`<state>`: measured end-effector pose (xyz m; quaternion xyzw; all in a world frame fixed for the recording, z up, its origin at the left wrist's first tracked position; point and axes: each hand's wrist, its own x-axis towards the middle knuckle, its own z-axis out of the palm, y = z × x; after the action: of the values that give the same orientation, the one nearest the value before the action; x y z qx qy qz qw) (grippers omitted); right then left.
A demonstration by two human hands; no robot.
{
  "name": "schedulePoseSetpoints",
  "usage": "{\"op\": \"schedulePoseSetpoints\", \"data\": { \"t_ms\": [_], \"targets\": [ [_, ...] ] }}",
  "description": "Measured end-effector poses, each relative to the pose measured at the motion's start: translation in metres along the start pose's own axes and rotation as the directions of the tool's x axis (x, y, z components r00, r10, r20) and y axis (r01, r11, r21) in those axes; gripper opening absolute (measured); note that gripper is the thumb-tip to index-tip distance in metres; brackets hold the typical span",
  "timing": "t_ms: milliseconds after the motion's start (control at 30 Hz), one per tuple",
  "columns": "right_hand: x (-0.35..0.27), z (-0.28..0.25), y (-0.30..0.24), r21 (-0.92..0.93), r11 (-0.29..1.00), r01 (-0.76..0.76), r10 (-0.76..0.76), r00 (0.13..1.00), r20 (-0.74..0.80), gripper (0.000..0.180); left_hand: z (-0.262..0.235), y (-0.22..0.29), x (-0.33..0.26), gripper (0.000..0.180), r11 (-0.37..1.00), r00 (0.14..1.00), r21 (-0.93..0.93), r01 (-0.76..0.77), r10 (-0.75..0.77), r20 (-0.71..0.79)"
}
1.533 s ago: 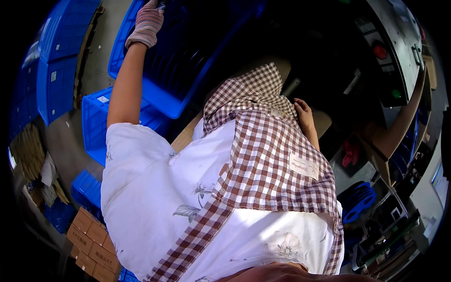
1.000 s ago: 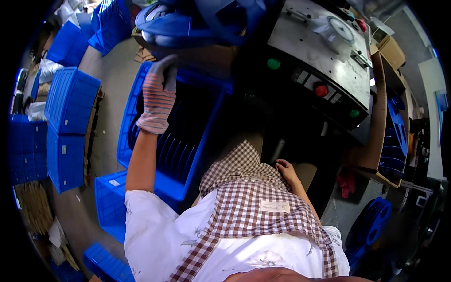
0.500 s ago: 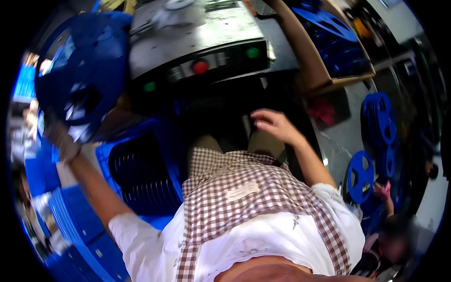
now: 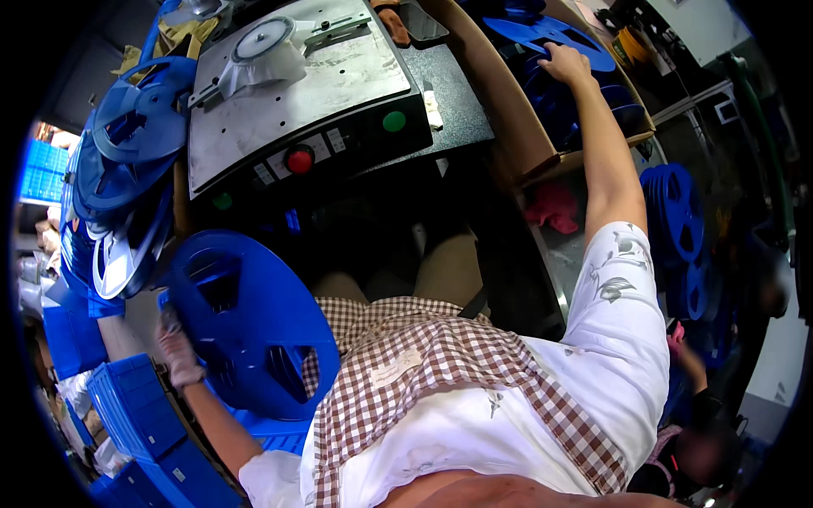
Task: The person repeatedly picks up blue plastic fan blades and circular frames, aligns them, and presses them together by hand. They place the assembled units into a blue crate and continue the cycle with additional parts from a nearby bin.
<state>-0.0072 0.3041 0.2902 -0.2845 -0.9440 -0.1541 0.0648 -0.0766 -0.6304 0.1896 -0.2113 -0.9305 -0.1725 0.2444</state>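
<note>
gripping a large blue reel [image 4: 258,317] by its outer left edge, the gloved left hand [image 4: 179,351] looks closed on the rim, though its fingertips are dark and blurred. the reel is held on edge and tilted, just left of the person's lap; its face has cut-out windows, and a bit of the checked apron [image 4: 474,364] shows through one of them. the bare right hand [image 4: 566,63] is stretched out well to the other side, its fingers at a spoked reel [image 4: 597,55] in an open cardboard box [image 4: 495,102]; whether they are closed on it, i cannot tell. more dark blue reels lie lower in the box.

between the two hands stands a machine [image 4: 356,152] with a flat metal top dotted with small holes, and a pale round piece [image 4: 262,41] sits on that top. along its dark front are a red button [image 4: 298,159] and two green buttons [image 4: 395,121]. left of the machine is a pile of blue reels [image 4: 140,127]. lower on the left, blue crates [image 4: 140,402] are stacked. below the box is a pink cloth [image 4: 552,207], and farther right a row of reels [image 4: 677,207] stands on edge. near them, a co-worker's hand [image 4: 676,339] shows in pink.
</note>
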Motion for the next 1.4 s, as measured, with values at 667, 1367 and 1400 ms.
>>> {"op": "schedulePoseSetpoints", "data": {
  "t_ms": [667, 1367, 1400],
  "targets": [
    [-0.076, -0.025, -0.005, -0.009, 0.972, 0.233, -0.233, 0.972, 0.022, 0.070, 0.056, 0.303, -0.027, 0.104, 0.968, 0.262, -0.039, 0.247, -0.028, 0.965],
    [-0.360, -0.107, -0.184, 0.987, -0.127, -0.094, -0.207, 0.976, 0.066, 0.052, 0.032, 0.244, -0.091, 0.054, -0.069, 0.770, -0.767, 0.638, 0.034, 0.637],
    [-0.373, -0.118, -0.222, 0.948, -0.253, -0.195, -0.255, 0.958, 0.129, 0.053, 0.029, 0.242, -0.088, 0.049, -0.415, 0.823, -0.726, 0.548, 0.117, 0.555]
  ]
}}
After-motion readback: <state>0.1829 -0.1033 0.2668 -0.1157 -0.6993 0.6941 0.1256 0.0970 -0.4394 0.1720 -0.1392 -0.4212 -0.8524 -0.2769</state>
